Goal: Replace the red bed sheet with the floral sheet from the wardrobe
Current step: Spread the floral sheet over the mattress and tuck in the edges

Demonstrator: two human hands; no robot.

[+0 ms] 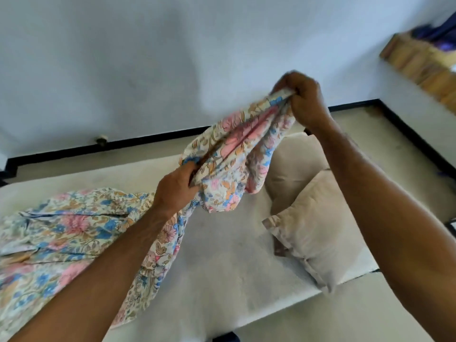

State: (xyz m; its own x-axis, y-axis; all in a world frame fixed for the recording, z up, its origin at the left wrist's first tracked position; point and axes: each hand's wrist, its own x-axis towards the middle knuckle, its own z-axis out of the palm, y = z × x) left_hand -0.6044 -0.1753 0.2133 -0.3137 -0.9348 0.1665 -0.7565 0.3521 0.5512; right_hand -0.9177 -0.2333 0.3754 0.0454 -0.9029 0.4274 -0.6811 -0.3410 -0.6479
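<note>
I see both hands raised over the bed (222,267), whose bare white mattress looks finely textured. The right hand (304,99) has its fingers curled tight, pinching a bunched edge of the floral sheet (237,154). The left hand (176,188) grips the same soft cotton lower down, fingers wrapped round a fold. The rest lies crumpled on the mattress's left side. 2 beige, rectangular pillows (318,218) rest at the right.
</note>
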